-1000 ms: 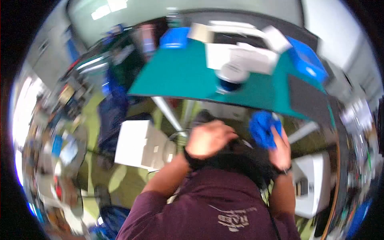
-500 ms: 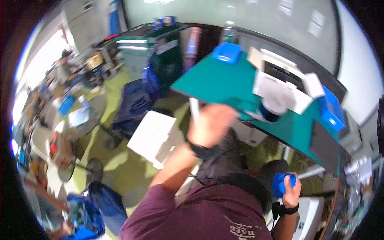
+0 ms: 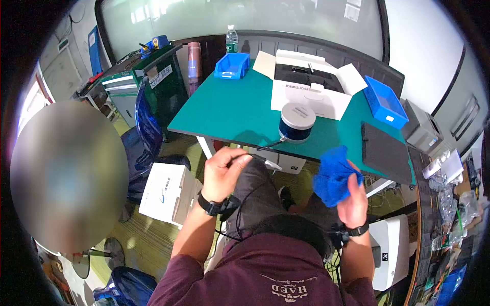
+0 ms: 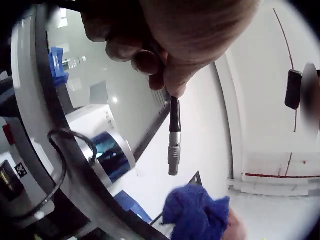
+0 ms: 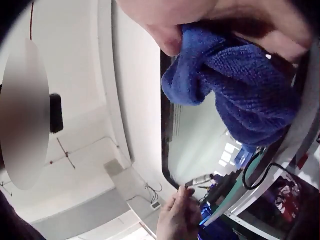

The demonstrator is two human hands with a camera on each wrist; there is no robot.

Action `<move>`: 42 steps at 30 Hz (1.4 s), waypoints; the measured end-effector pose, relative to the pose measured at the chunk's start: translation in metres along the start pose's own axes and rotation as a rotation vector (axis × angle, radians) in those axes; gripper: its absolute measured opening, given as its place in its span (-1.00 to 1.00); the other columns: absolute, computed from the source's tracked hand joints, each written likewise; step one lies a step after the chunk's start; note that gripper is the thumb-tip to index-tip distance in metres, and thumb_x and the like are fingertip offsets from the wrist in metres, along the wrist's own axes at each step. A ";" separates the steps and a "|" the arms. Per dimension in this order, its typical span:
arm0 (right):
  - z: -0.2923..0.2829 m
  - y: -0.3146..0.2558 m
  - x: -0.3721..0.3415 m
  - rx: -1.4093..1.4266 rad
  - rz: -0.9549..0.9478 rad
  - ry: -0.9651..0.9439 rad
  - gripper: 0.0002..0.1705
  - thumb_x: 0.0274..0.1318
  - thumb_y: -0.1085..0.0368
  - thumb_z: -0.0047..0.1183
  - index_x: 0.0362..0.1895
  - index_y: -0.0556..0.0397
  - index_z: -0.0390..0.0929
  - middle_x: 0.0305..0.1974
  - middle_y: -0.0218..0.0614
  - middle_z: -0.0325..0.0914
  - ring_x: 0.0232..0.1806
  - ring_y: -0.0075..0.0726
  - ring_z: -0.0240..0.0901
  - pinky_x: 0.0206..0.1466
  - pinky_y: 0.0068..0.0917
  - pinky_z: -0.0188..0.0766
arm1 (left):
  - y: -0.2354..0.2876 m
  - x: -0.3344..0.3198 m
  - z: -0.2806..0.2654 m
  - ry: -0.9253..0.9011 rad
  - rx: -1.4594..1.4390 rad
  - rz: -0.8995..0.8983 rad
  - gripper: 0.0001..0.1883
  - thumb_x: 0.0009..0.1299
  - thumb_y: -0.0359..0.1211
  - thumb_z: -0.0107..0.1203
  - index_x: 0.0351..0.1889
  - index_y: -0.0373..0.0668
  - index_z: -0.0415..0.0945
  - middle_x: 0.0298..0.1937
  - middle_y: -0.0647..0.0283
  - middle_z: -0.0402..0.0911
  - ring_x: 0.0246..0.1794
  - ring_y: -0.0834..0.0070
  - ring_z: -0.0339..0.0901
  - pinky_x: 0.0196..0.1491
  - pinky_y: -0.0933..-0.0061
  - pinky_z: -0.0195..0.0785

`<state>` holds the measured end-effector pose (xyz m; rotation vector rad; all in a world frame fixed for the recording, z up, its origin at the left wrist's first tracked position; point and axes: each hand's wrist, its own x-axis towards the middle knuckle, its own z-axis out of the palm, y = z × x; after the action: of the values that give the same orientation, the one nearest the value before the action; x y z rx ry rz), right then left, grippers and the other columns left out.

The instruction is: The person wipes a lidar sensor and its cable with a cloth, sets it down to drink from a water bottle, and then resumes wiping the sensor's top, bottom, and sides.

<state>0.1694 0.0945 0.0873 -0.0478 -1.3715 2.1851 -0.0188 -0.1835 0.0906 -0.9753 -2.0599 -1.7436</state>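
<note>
Over the lap (image 3: 265,196), the fingers of the left hand (image 3: 223,173) pinch a black cable end (image 4: 174,112) whose silver connector (image 4: 174,151) points lengthwise toward, but apart from, the blue cloth (image 3: 332,179) gripped by the right hand (image 3: 353,201).

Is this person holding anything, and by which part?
Yes. The left hand pinches a cable just behind its metal plug; the right hand holds a blue cloth by one bunched side.
</note>
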 end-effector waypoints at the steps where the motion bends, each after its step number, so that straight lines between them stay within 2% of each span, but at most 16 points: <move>1: 0.009 0.003 0.004 -0.064 0.044 -0.080 -0.30 0.54 -0.05 0.01 0.52 0.11 0.25 0.34 -0.11 0.47 0.32 -0.12 0.48 0.42 -0.09 0.38 | 0.000 -0.004 0.007 -0.043 -0.002 -0.015 -0.89 0.43 -0.47 0.35 -0.13 -0.28 0.71 -0.21 0.26 0.74 -0.18 0.55 0.63 -0.09 0.48 0.47; 4: 0.043 0.017 0.003 -0.435 0.176 -0.313 -0.37 0.55 0.05 0.02 0.51 0.08 0.27 0.28 -0.18 0.48 0.25 -0.22 0.48 0.36 -0.26 0.40 | 0.016 -0.017 0.033 -0.293 0.031 0.170 -0.87 0.36 -0.46 0.37 -0.17 -0.23 0.72 -0.27 0.17 0.71 -0.28 0.33 0.67 -0.17 0.36 0.53; 5: 0.055 0.022 0.003 -0.722 -0.024 -0.445 -0.43 0.49 0.15 0.10 0.43 0.12 0.34 0.18 -0.11 0.58 0.17 -0.22 0.56 0.26 -0.29 0.44 | 0.019 -0.023 0.042 -0.332 0.048 0.180 -0.87 0.34 -0.45 0.37 -0.17 -0.22 0.72 -0.30 0.15 0.69 -0.28 0.27 0.67 -0.19 0.32 0.53; 8: 0.055 0.036 -0.006 -0.773 0.090 -0.437 -0.47 0.45 0.10 0.16 0.33 0.10 0.42 -0.12 -0.06 0.69 -0.10 -0.18 0.70 0.04 -0.29 0.56 | 0.014 -0.029 0.051 -0.369 0.060 0.205 -0.87 0.32 -0.43 0.35 -0.19 -0.19 0.74 -0.34 0.14 0.66 -0.28 0.18 0.67 -0.21 0.26 0.53; 12: 0.038 0.030 -0.017 -0.854 0.136 -0.437 -0.46 0.44 0.05 0.19 0.30 0.10 0.45 -0.13 -0.06 0.72 -0.11 -0.20 0.71 0.01 -0.31 0.57 | 0.010 -0.030 0.047 -0.521 0.035 0.202 -0.89 0.33 -0.43 0.36 -0.20 -0.19 0.75 -0.34 0.18 0.68 -0.31 0.22 0.68 -0.22 0.28 0.53; 14: 0.033 0.015 -0.017 -0.869 0.218 -0.409 -0.46 0.43 0.02 0.19 0.27 0.12 0.48 -0.10 -0.03 0.72 -0.09 -0.27 0.71 0.01 -0.33 0.57 | 0.009 -0.025 0.043 -0.415 0.058 0.207 -0.90 0.33 -0.41 0.38 -0.24 -0.21 0.75 -0.32 0.19 0.71 -0.30 0.28 0.69 -0.21 0.32 0.54; 16: 0.022 0.000 -0.010 -0.893 0.084 -0.316 -0.53 0.46 0.09 0.18 0.28 0.08 0.49 -0.04 -0.20 0.70 -0.07 -0.41 0.64 0.00 -0.39 0.57 | 0.004 -0.018 0.034 -0.192 0.028 0.046 -0.90 0.37 -0.42 0.39 -0.23 -0.23 0.74 -0.31 0.20 0.72 -0.30 0.41 0.67 -0.21 0.39 0.51; 18: 0.014 -0.014 0.010 -0.872 -0.047 -0.038 -0.58 0.50 0.15 0.12 0.30 0.06 0.49 0.00 -0.30 0.66 -0.05 -0.42 0.61 0.01 -0.42 0.56 | -0.002 -0.012 0.016 -0.148 0.017 -0.024 -0.87 0.40 -0.39 0.38 -0.17 -0.21 0.74 -0.33 0.17 0.69 -0.34 0.40 0.66 -0.25 0.41 0.49; 20: 0.029 -0.038 0.037 -0.565 -0.152 0.079 -0.56 0.54 0.16 0.05 0.35 0.09 0.45 0.08 -0.28 0.63 0.06 -0.41 0.56 0.17 -0.43 0.50 | -0.011 -0.016 0.014 -0.147 0.060 -0.005 -0.86 0.38 -0.39 0.41 -0.17 -0.20 0.74 -0.34 0.20 0.68 -0.37 0.44 0.64 -0.27 0.43 0.48; 22: 0.048 -0.054 0.071 -0.675 -0.427 0.037 -0.51 0.56 0.16 0.02 0.41 0.13 0.40 0.18 -0.20 0.58 0.22 -0.35 0.48 0.36 -0.37 0.37 | -0.020 -0.033 0.021 -0.212 0.008 0.017 -0.85 0.35 -0.37 0.44 -0.20 -0.19 0.74 -0.35 0.21 0.67 -0.38 0.45 0.63 -0.30 0.42 0.48; 25: 0.069 -0.049 0.124 -0.871 -0.539 -0.202 -0.47 0.52 0.15 0.06 0.42 0.14 0.43 0.38 -0.07 0.49 0.45 -0.10 0.37 0.52 -0.28 0.21 | -0.029 -0.054 0.041 -0.363 -0.053 0.033 -0.84 0.35 -0.35 0.44 -0.20 -0.19 0.73 -0.32 0.17 0.69 -0.33 0.34 0.66 -0.26 0.35 0.50; 28: 0.073 0.002 0.175 -1.530 -0.616 -0.415 -0.43 0.45 -0.11 0.07 0.32 -0.04 0.57 0.38 0.02 0.47 0.46 0.15 0.34 0.56 -0.08 0.18 | -0.042 -0.077 0.059 -0.522 -0.009 0.100 -0.79 0.42 -0.26 0.39 -0.13 -0.17 0.72 -0.22 0.08 0.72 -0.19 0.15 0.70 -0.12 0.19 0.55; 32: 0.094 0.029 0.210 -1.577 -0.342 -0.523 -0.29 0.30 -0.27 0.15 0.28 -0.04 0.62 0.22 0.09 0.56 0.28 0.18 0.48 0.41 -0.06 0.36 | -0.068 -0.104 0.063 -0.602 0.010 -0.061 -0.69 0.51 -0.09 0.24 -0.07 -0.14 0.70 -0.13 0.05 0.71 -0.07 0.03 0.68 -0.04 0.07 0.53; 36: 0.096 0.040 0.241 -1.635 -0.141 -0.480 -0.28 0.36 -0.28 0.00 0.15 0.14 0.63 0.09 0.25 0.60 0.19 0.34 0.51 0.29 0.04 0.39 | -0.078 -0.108 0.066 -0.615 0.134 -0.187 -0.64 0.51 0.01 0.18 -0.09 -0.08 0.71 -0.11 0.10 0.73 -0.05 0.05 0.68 -0.03 0.04 0.52; 39: 0.086 0.048 0.257 -1.647 -0.209 -0.399 -0.24 0.43 -0.27 -0.08 0.12 0.26 0.61 0.02 0.32 0.63 0.12 0.46 0.51 0.25 0.12 0.37 | -0.073 -0.103 0.071 -0.639 0.199 -0.215 -0.62 0.49 0.06 0.18 -0.09 -0.03 0.72 -0.10 0.14 0.73 -0.05 0.06 0.67 -0.02 0.03 0.52; 42: 0.072 0.052 0.272 -1.558 -0.265 -0.399 -0.33 0.48 -0.18 -0.04 0.08 0.25 0.63 0.04 0.23 0.65 0.14 0.38 0.54 0.25 0.04 0.39 | -0.080 -0.108 0.072 -0.640 0.240 -0.236 -0.61 0.49 0.08 0.18 -0.08 0.01 0.73 -0.10 0.19 0.74 -0.05 0.08 0.68 -0.02 0.03 0.52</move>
<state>-0.1059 0.1465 0.1472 0.0015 -2.7301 0.4888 0.0250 -0.1530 -0.0524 -1.3871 -2.7954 -1.3343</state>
